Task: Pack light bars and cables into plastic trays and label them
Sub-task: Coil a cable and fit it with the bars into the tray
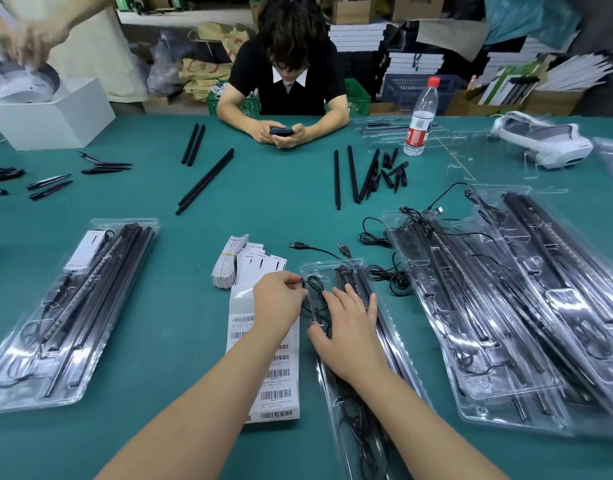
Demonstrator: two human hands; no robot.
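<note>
Tray (333,268) just right of label sheet (263,375). Left hand (277,299) pinches cable (313,292) at tray's left edge; right hand (346,327) flat, fingers straight, pressing bars (346,277). Risk: springy cable pops from slot, snags lid.

barcode sheet (274,375) text illegible, tray (364,410) cropped

I see a green table (281,209) with a barcode sheet (274,375) near its front edge. Left of that sheet lies one packed tray (73,313); right of it, stacked trays (506,306); beyond it, loose black bars (206,180) and a water bottle (421,119).
</note>
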